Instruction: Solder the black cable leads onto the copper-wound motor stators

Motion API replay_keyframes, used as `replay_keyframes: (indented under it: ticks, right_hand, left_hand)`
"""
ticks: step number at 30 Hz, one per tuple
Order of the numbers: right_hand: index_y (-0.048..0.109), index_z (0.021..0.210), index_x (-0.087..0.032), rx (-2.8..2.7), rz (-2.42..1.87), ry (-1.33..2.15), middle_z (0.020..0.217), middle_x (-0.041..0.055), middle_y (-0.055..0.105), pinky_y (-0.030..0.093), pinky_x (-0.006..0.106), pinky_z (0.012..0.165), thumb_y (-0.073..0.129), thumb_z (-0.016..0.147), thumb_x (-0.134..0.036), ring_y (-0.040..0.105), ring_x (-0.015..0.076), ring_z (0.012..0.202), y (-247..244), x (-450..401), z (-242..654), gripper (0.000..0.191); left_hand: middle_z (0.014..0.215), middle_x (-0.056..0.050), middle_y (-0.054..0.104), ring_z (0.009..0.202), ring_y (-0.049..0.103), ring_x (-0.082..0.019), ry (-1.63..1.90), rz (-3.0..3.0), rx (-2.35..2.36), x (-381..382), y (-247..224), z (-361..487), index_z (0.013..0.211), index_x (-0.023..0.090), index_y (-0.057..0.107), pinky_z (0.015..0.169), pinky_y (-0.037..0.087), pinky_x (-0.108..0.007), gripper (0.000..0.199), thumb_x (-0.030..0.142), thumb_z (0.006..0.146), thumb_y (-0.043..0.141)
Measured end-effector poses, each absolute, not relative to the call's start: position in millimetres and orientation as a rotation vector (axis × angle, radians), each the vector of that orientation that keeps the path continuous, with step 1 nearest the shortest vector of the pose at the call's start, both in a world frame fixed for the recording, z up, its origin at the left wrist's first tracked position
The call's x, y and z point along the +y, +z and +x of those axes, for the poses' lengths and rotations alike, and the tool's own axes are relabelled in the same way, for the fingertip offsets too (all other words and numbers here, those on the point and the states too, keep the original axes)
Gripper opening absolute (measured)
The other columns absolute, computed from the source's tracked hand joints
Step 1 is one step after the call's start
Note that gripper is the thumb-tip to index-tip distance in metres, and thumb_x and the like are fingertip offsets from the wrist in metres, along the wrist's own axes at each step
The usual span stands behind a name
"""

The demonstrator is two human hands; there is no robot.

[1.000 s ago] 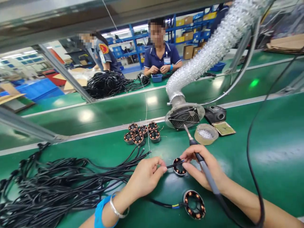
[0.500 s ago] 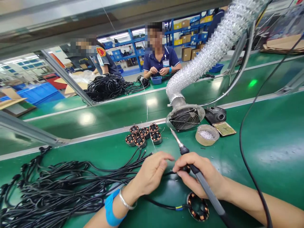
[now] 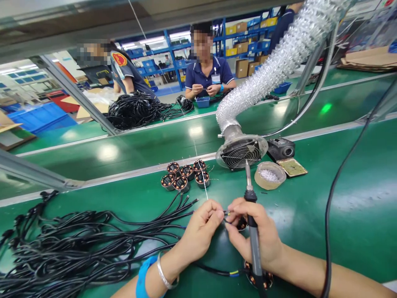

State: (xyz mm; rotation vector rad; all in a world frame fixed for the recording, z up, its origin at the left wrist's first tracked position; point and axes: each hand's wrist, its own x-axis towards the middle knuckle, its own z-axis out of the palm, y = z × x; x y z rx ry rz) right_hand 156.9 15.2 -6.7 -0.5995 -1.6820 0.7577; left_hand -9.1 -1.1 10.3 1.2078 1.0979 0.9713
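Note:
My right hand [image 3: 259,231] is wrapped around a soldering iron [image 3: 254,244], its metal tip pointing up and away in front of the fan. The same hand's thumb and forefinger reach toward the wire ends beside a copper-wound coil ring [image 3: 241,224], which is partly hidden behind the fingers. Close by, my left hand [image 3: 201,229] pinches the end of a black cable with small coloured wires; the exact grip is hidden. Below the hands lies another coil ring [image 3: 267,282], half covered by the iron, with a black cable [image 3: 217,271] running to it.
Many black cables [image 3: 102,244] lie heaped at left. Several coil rings [image 3: 181,184] sit ahead, with a thin wire [image 3: 204,182] hanging in front. A fume extractor fan [image 3: 242,155], a round tub [image 3: 269,176] and an iron stand [image 3: 281,149] are beyond. Co-workers stand opposite.
The soldering iron has swung more upright, its tip moving right. My left hand has come closer to my right, and its fingers have closed into a pinch.

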Motion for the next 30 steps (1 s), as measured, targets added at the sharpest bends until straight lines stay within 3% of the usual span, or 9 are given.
replay_keyframes:
  ticks: [5, 10, 14, 18, 23, 27, 30]
  right_hand:
    - [0.044, 0.123, -0.024, -1.689, -0.719, 0.837, 0.102, 0.0039, 0.06, 0.059, 0.027, 0.074, 0.062, 0.08, -0.008, 0.066, 0.0133, 0.081, -2.9, 17.2, 158.6, 0.05]
    - [0.047, 0.113, -0.026, -1.693, -0.807, 0.875, 0.086, -0.0025, 0.059, 0.055, 0.019, 0.063, 0.057, 0.083, -0.01, 0.061, 0.0084, 0.066, 6.3, 23.0, 155.0, 0.035]
    - [0.047, 0.109, -0.026, -1.687, -0.782, 0.844, 0.084, -0.0036, 0.058, 0.054, 0.019, 0.062, 0.057, 0.082, -0.01, 0.06, 0.0086, 0.065, 4.4, 20.4, 151.0, 0.034]
    - [0.046, 0.114, -0.025, -1.711, -0.756, 0.879, 0.087, -0.0016, 0.059, 0.055, 0.021, 0.061, 0.06, 0.08, -0.01, 0.062, 0.0098, 0.065, 0.2, 19.5, 156.7, 0.04]
    - [0.05, 0.117, -0.021, -1.903, -0.584, 0.512, 0.106, 0.0075, 0.065, 0.054, 0.032, 0.071, 0.065, 0.081, -0.011, 0.062, 0.0168, 0.079, 8.9, 26.8, 161.5, 0.04]
    - [0.055, 0.111, -0.021, -2.056, -0.443, 0.461, 0.077, -0.0001, 0.067, 0.045, 0.03, 0.062, 0.053, 0.091, -0.008, 0.052, 0.0144, 0.061, 17.2, 32.0, 155.6, 0.025]
    - [0.055, 0.109, -0.022, -2.075, -0.424, 0.548, 0.082, 0.0008, 0.066, 0.046, 0.029, 0.063, 0.049, 0.093, -0.008, 0.054, 0.0143, 0.065, 20.4, 37.0, 159.2, 0.022]
  left_hand:
    - [0.066, 0.007, 0.034, 0.055, 0.026, -0.01, 0.9, 1.302, 1.232, -7.1, 4.7, -12.1, 0.084, 0.02, 0.046, 0.05, 0.023, -0.023, 0.034, 0.051, 0.098, 0.043]
    - [0.059, 0.008, 0.039, 0.055, 0.03, -0.011, 0.865, 1.266, 1.111, -5.3, 4.8, -9.5, 0.088, 0.021, 0.044, 0.053, 0.026, -0.023, 0.032, 0.05, 0.1, 0.04]
    - [0.064, 0.007, 0.035, 0.056, 0.026, -0.01, 0.902, 1.219, 1.048, 0.0, 6.0, -8.2, 0.089, 0.019, 0.048, 0.051, 0.023, -0.023, 0.035, 0.054, 0.096, 0.046]
    - [0.069, 0.005, 0.037, 0.061, 0.03, -0.011, 0.926, 1.339, 1.169, 1.1, 9.8, -10.1, 0.077, 0.019, 0.045, 0.056, 0.027, -0.024, 0.037, 0.051, 0.096, 0.045]
    - [0.072, 0.003, 0.045, 0.069, 0.04, -0.015, 0.834, 1.51, 1.295, 1.3, 15.6, -13.0, 0.076, 0.02, 0.045, 0.064, 0.035, -0.027, 0.032, 0.043, 0.098, 0.041]
    - [0.076, 0.001, 0.053, 0.074, 0.047, -0.017, 0.75, 1.593, 1.283, -0.5, 18.4, -12.9, 0.078, 0.021, 0.046, 0.069, 0.039, -0.028, 0.021, 0.03, 0.096, 0.04]
    - [0.079, 0.0, 0.055, 0.075, 0.047, -0.018, 0.668, 1.652, 1.304, -2.4, 24.4, -12.4, 0.08, 0.021, 0.048, 0.07, 0.038, -0.029, 0.017, 0.028, 0.095, 0.043]
